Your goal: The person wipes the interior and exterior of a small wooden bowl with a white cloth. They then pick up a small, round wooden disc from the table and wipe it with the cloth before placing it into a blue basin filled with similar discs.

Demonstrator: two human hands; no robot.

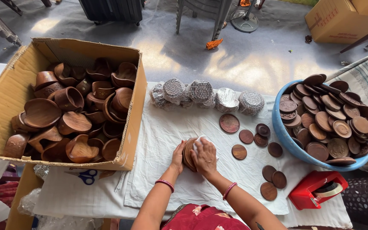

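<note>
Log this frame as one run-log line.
left hand: steadies wooden disc stack | right hand: presses white cloth onto stack | nearby: loose discs, blue basin

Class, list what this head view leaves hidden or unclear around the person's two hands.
- Wooden disc stack: the right hand and left hand cover most of it.
- White cloth: mostly under the right hand.
- Scissors: partly hidden by the cardboard box.
- Tape dispenser: roll partly hidden by its red housing.
</note>
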